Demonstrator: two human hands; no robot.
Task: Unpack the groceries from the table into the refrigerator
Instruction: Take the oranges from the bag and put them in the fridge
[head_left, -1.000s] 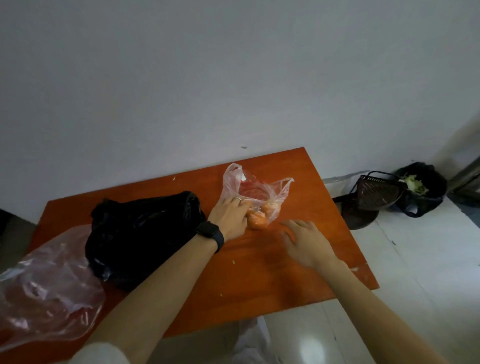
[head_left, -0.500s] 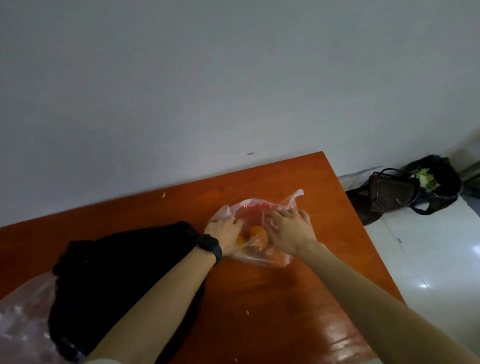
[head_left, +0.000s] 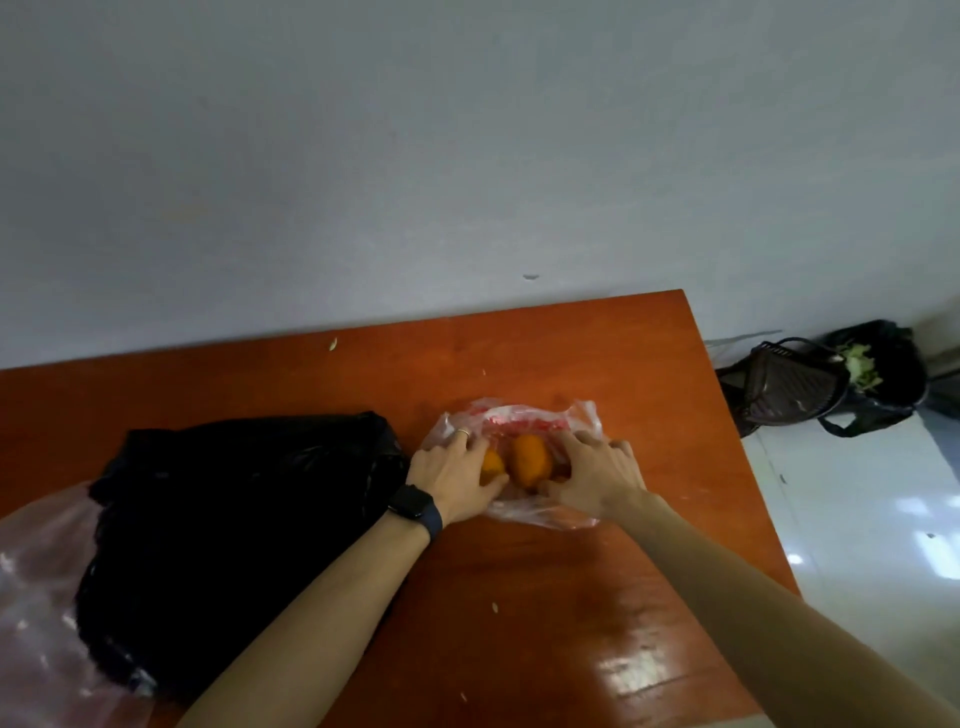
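Oranges (head_left: 530, 460) sit in a thin clear bag (head_left: 519, 415) on the counter (head_left: 519, 597), my left hand (head_left: 457, 475) and right hand (head_left: 597, 478) curled round them through the film; best scoop from underneath, fingers (head_left: 579, 441) gathering the loose mouth so none roll out.

Hands: two, left hand (head_left: 457, 478), right hand (head_left: 597, 478). Table (head_left: 519, 597): one. Bags on table: three – clear bag with red print (head_left: 519, 415), black bag (head_left: 234, 519), clear bag at left edge (head_left: 36, 597). Orange fruits (head_left: 530, 460): two plain, maybe third, unclear. Watch (head_left: 413, 502): one. Ring (head_left: 464, 432): one. On floor: one dark basket (head_left: 795, 384), one black floor bag (head_left: 893, 384).
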